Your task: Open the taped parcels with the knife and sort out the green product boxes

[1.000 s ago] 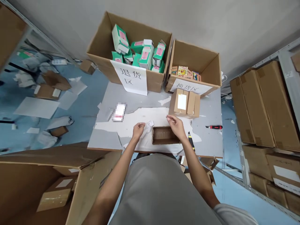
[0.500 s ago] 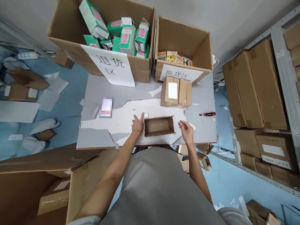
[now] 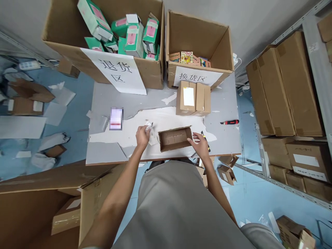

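Note:
My left hand [image 3: 142,137] is closed, its fingertips pinching a crumpled piece of white paper [image 3: 148,126] just left of a small open cardboard box [image 3: 175,145]. The box lies on the table with its open top facing up, and I see nothing inside it. At the box's right end is my right hand [image 3: 200,144], its fingers apart and the thumb reaching over the rim. I cannot tell whether it touches the cardboard. Partly hidden behind that hand is a black and yellow utility knife [image 3: 209,148].
A red and black utility knife [image 3: 230,122] lies on the right of the table [image 3: 225,103]. Two closed cartons [image 3: 203,98] stand behind the small box. Along the back are a large box [image 3: 153,74] of green packages and another box [image 3: 220,45] with colourful packs. A pixelated item [image 3: 116,118] lies left.
My left hand has moved left and closed on the white paper. My right hand has come left to the box's end, and the black and yellow knife now shows beside it.

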The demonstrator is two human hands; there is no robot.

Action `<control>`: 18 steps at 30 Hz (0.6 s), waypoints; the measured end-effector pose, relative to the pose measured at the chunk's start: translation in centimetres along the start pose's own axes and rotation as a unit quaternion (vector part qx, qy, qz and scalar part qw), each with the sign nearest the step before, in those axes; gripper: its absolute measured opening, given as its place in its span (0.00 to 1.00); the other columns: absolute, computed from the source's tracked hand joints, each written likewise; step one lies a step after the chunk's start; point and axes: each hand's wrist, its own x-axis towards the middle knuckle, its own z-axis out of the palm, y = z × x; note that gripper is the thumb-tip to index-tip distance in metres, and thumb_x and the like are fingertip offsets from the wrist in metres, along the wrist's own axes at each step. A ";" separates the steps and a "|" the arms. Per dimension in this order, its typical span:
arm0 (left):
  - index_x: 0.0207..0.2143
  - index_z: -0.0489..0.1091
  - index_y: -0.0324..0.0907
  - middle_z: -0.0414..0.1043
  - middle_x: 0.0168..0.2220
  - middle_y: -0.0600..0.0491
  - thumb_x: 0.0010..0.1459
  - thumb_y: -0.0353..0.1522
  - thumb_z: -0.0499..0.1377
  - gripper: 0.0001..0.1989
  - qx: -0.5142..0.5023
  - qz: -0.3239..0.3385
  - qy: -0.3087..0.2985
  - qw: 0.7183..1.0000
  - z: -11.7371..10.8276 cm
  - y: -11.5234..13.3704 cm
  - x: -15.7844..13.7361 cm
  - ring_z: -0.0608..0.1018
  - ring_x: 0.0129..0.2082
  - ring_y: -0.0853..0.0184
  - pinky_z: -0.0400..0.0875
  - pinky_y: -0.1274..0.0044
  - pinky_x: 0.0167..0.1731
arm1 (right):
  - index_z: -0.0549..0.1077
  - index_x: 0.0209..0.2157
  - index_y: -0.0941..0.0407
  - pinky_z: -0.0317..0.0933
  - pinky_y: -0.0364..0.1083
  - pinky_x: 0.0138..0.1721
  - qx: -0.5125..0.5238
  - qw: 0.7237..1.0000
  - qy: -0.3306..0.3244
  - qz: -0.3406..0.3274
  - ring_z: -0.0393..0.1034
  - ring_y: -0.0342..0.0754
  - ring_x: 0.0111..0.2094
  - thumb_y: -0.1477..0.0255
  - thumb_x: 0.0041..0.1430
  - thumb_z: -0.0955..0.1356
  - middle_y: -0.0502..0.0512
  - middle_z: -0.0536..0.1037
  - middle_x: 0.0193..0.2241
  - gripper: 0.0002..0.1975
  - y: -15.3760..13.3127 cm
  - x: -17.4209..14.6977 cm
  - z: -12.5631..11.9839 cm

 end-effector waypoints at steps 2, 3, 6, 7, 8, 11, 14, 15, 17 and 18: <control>0.54 0.81 0.39 0.78 0.51 0.42 0.71 0.31 0.61 0.14 -0.051 0.044 0.080 0.995 -2.3 1.2 -1.0 0.81 0.51 0.53 0.77 0.66 0.57 | 0.84 0.58 0.52 0.83 0.61 0.52 -0.036 0.999 -0.005 -0.009 0.85 0.61 0.49 0.50 0.68 0.76 0.65 0.88 0.55 0.26 0.3 0.0 0.5; 0.53 0.81 0.40 0.78 0.50 0.43 0.71 0.32 0.62 0.13 -0.087 0.086 0.123 0.985 -3.4 2.2 -1.8 0.82 0.51 0.55 0.77 0.68 0.55 | 0.84 0.58 0.53 0.82 0.61 0.52 -0.049 0.999 -0.009 -0.011 0.86 0.61 0.48 0.54 0.69 0.75 0.65 0.88 0.54 0.24 0.4 0.0 0.7; 0.55 0.82 0.43 0.78 0.53 0.45 0.74 0.34 0.61 0.13 -0.145 0.219 0.205 0.943 -5.9 6.0 -5.3 0.82 0.53 0.58 0.79 0.72 0.50 | 0.83 0.57 0.53 0.82 0.59 0.51 -0.067 0.997 -0.017 -0.015 0.86 0.60 0.47 0.63 0.72 0.72 0.64 0.88 0.52 0.18 0.8 0.3 1.1; 0.55 0.83 0.44 0.78 0.54 0.45 0.75 0.34 0.62 0.12 -0.149 0.260 0.214 0.930 -6.2 7.4 -6.6 0.82 0.53 0.59 0.79 0.72 0.50 | 0.83 0.57 0.54 0.82 0.58 0.51 -0.069 0.997 -0.019 -0.015 0.86 0.59 0.46 0.65 0.72 0.71 0.64 0.88 0.51 0.17 0.9 0.4 1.1; 0.55 0.83 0.45 0.79 0.55 0.44 0.76 0.33 0.62 0.12 -0.148 0.297 0.217 0.918 -6.1 8.6 -7.7 0.83 0.54 0.59 0.80 0.72 0.50 | 0.83 0.57 0.54 0.81 0.57 0.51 -0.070 0.997 -0.020 -0.016 0.86 0.58 0.44 0.66 0.72 0.70 0.63 0.88 0.50 0.16 1.0 0.5 1.0; 0.55 0.85 0.47 0.80 0.59 0.44 0.77 0.31 0.61 0.13 -0.119 0.387 0.194 0.893 -4.1 10.8 -10.1 0.83 0.57 0.59 0.81 0.71 0.54 | 0.82 0.57 0.54 0.81 0.56 0.50 -0.072 0.997 -0.032 -0.018 0.86 0.57 0.42 0.67 0.73 0.70 0.63 0.88 0.49 0.16 1.2 0.9 0.8; 0.55 0.86 0.47 0.81 0.64 0.44 0.78 0.30 0.57 0.16 -0.056 0.416 0.094 0.903 -0.4 11.0 -10.3 0.82 0.62 0.57 0.82 0.68 0.59 | 0.82 0.57 0.54 0.81 0.56 0.50 -0.072 0.996 -0.038 -0.020 0.87 0.58 0.44 0.68 0.73 0.70 0.64 0.88 0.50 0.15 1.5 1.3 0.6; 0.55 0.86 0.47 0.81 0.66 0.43 0.77 0.29 0.56 0.18 -0.030 0.408 0.042 0.912 0.7 10.7 -10.1 0.82 0.64 0.56 0.82 0.67 0.61 | 0.82 0.57 0.54 0.81 0.55 0.50 -0.072 0.996 -0.038 -0.021 0.87 0.58 0.44 0.68 0.73 0.70 0.64 0.88 0.50 0.15 1.6 1.4 0.6; 0.61 0.85 0.48 0.77 0.71 0.43 0.75 0.27 0.55 0.22 0.016 0.378 -0.073 0.923 2.4 10.2 -9.2 0.79 0.70 0.53 0.81 0.64 0.65 | 0.82 0.56 0.54 0.81 0.55 0.50 -0.074 0.996 -0.036 -0.024 0.87 0.57 0.44 0.69 0.72 0.70 0.63 0.88 0.50 0.15 1.7 1.7 0.6; 0.64 0.84 0.49 0.74 0.75 0.44 0.73 0.25 0.55 0.25 0.031 0.363 -0.127 0.923 2.9 9.9 -8.7 0.78 0.73 0.52 0.79 0.61 0.68 | 0.82 0.56 0.54 0.81 0.55 0.50 -0.076 0.996 -0.036 -0.026 0.87 0.57 0.43 0.70 0.72 0.70 0.62 0.88 0.50 0.14 1.8 1.9 0.6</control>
